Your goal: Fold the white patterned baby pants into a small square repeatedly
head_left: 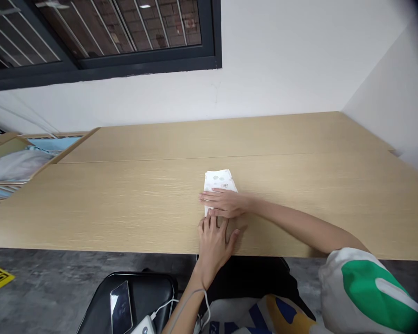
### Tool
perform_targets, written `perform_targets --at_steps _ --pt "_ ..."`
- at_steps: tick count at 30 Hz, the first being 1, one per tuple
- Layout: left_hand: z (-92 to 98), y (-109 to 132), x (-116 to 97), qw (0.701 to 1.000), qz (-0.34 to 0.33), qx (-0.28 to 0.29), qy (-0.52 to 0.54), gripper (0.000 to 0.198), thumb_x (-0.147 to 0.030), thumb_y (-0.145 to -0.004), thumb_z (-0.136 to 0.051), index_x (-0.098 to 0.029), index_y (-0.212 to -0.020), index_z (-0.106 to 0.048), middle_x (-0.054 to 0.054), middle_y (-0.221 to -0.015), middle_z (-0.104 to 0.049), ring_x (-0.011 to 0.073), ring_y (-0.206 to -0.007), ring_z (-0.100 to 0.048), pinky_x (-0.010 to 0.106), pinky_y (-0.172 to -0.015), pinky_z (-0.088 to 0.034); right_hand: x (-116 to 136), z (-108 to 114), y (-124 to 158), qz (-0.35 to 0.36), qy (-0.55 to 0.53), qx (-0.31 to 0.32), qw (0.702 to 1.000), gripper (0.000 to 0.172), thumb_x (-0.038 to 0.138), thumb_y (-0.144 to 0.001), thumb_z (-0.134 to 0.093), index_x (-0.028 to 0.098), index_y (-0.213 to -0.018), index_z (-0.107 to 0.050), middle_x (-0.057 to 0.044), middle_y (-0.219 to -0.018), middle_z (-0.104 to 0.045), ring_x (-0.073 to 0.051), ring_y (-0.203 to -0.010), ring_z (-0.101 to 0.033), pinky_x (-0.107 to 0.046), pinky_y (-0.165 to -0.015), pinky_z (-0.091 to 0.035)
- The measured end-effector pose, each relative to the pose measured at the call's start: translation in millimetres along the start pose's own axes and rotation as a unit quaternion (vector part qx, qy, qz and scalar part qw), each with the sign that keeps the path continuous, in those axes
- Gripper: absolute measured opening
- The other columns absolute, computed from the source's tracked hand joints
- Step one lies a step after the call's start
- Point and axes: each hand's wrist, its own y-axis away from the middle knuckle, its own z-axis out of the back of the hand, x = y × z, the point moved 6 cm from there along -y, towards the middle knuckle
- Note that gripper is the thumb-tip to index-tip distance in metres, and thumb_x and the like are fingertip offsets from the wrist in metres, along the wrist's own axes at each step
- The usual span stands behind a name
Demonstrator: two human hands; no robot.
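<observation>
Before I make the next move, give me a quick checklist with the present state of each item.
1. Right hand flat across the white printed piece: ok.
2. Left hand touching that piece: cannot tell; its fingertips are by the near edge, close to the right hand.
3. White printed piece resting on the wooden tabletop: ok.
4. Left forearm free of the cable: not ok; it crosses the forearm.
5. Smartphone off the tabletop: ok, on the black chair.
</observation>
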Motion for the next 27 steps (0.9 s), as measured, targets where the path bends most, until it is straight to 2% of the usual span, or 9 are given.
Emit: perform_targets --at_steps 3,9,16,19,21,24,27 --pt "1.0 -0.5 -0.6 1.0 0.001 0.007 0.001 0.057 -0.049 -0.099 -0.061 -0.025 -0.15 -0.057 0.021 -0.154 -0.052 0.043 -0.142 -0.047 0.062 -0.107 -0.044 -26.0 3.9 -3.1 -0.031 0.028 -0.001 0.999 0.055 0.039 -0.109 -0.05 0.02 -0.16 -0.045 -0.013 -0.168 -0.038 -0.028 -0.158 -0.032 -0.054 -0.13 -0.023" --pt "-0.1 0.4 0.5 1.0 0.0 0.018 -0.008 0.061 -0.051 -0.101 -0.059 -0.026 -0.156 -0.051 0.02 -0.166 -0.04 0.0449 -0.147 -0.043 0.062 -0.107 -0.045 -76.2 17.9 -10.4 -0.086 0.058 0.02 0.994 0.059 0.045 -0.11 -0.041 0.02 -0.164 -0.037 -0.01 -0.173 -0.027 -0.026 -0.162 -0.022 -0.052 -0.132 -0.014" --pt "1.6 -0.6 -0.9 1.0 0.0 0.001 -0.005 0.058 -0.048 -0.099 -0.063 -0.027 -0.153 -0.054 0.018 -0.164 -0.044 0.0439 -0.146 -0.046 0.061 -0.107 -0.044 -104.3 38.0 -5.8 -0.127 0.057 -0.033 0.99 0.06 0.043 -0.108 -0.041 0.019 -0.164 -0.038 -0.011 -0.172 -0.029 -0.026 -0.162 -0.021 -0.052 -0.132 -0.012" --pt "5.6 -6.0 7.6 1.0 -0.01 -0.003 0.014 0.046 -0.039 -0.103 -0.059 -0.023 -0.146 -0.059 0.019 -0.156 -0.055 0.0402 -0.141 -0.054 0.059 -0.108 -0.044 -99.8 47.8 4.4 -0.152 0.068 -0.075 0.983 0.062 0.043 -0.109 -0.037 0.014 -0.164 -0.035 -0.015 -0.173 -0.027 -0.028 -0.163 -0.019 -0.052 -0.132 -0.014" --pt "10.4 -12.1 20.3 0.998 -0.018 -0.002 0.053 0.039 -0.032 -0.105 -0.055 -0.021 -0.142 -0.06 0.017 -0.143 -0.066 0.0338 -0.13 -0.064 0.054 -0.107 -0.046 -87.6 54.5 15.0 -0.167 0.076 -0.103 0.978 0.061 0.043 -0.11 -0.036 0.014 -0.163 -0.037 -0.017 -0.173 -0.028 -0.03 -0.161 -0.022 -0.055 -0.129 -0.019" --pt "17.9 -23.4 43.0 0.993 -0.044 0.008 0.109 0.032 -0.028 -0.106 -0.054 -0.02 -0.135 -0.062 0.012 -0.123 -0.076 0.0258 -0.111 -0.071 0.048 -0.104 -0.048 -58.6 59.5 34.2 -0.171 0.072 -0.123 0.975 0.052 0.043 -0.108 -0.042 0.014 -0.15 -0.054 -0.022 -0.159 -0.048 -0.035 -0.146 -0.045 -0.058 -0.118 -0.035" --pt "21.8 -34.8 57.5 0.99 -0.095 0.024 0.097 0.021 -0.027 -0.104 -0.056 -0.02 -0.12 -0.069 0.011 -0.122 -0.075 0.0258 -0.114 -0.069 0.047 -0.104 -0.047 -26.1 52.4 52.0 -0.133 0.049 -0.081 0.987 0.049 0.051 -0.104 -0.052 0.014 -0.134 -0.065 -0.021 -0.134 -0.066 -0.033 -0.123 -0.061 -0.056 -0.107 -0.044"
